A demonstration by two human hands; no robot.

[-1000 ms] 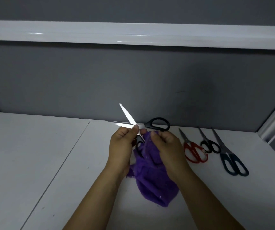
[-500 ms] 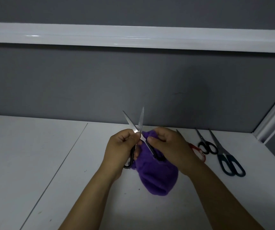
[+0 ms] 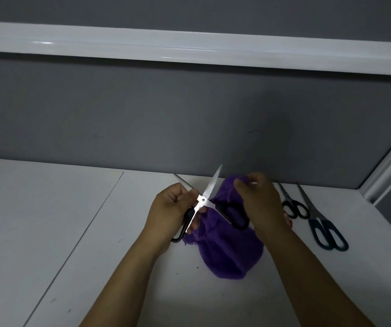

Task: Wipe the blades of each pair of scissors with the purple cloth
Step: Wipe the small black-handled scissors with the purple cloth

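- Location type: office cubicle.
- Work surface: white laminate desktop (image 3: 48, 220), two panels meeting at a straight seam (image 3: 84, 232).
- Enclosure: dark grey partition wall (image 3: 142, 114) stands along the desktop's rear edge.
- Trim: glossy white horizontal rail (image 3: 189, 46) crosses the partition; a white corner post (image 3: 388, 168) closes the right side.
- Stationery: small black-handled scissors (image 3: 288, 201) and teal-handled scissors (image 3: 315, 214) lie on the desktop.
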